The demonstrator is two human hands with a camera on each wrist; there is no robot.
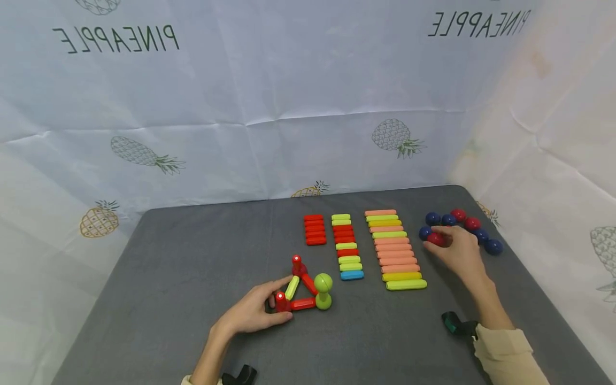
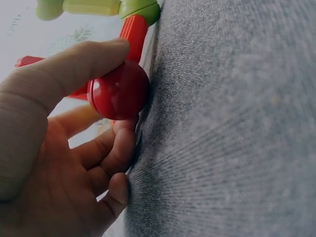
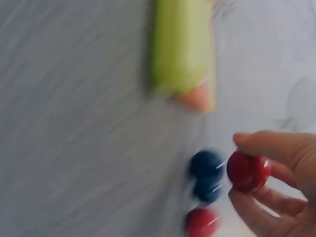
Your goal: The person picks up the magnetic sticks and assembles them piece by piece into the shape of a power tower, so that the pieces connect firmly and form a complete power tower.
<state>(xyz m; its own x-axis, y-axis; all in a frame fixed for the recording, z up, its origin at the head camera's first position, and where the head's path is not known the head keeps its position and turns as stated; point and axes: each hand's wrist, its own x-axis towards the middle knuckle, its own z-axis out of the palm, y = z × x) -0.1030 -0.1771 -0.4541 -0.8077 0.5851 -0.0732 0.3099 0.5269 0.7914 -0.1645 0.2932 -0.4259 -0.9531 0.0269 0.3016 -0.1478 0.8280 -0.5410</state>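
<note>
A triangular frame of rods [image 1: 303,304] and balls lies on the dark table. Its corners are two red balls and a green ball [image 1: 323,301]; short red rods stand up from the red ones, and a green rod topped by another green ball [image 1: 323,282] rises from the third. My left hand [image 1: 255,309] holds the near-left red corner ball [image 2: 121,91] between thumb and fingers. At the right, my right hand [image 1: 459,254] pinches a loose red ball [image 3: 249,170] between thumb and fingertips, just above or beside the other balls; contact with the table cannot be told.
Loose blue balls [image 1: 493,247] and red balls [image 1: 472,224] cluster by the table's right edge. Rods lie in three columns: short red rods [image 1: 315,233], mixed rods [image 1: 347,252] and longer rods [image 1: 397,254]. A white pineapple-print cloth [image 1: 269,155] hangs behind.
</note>
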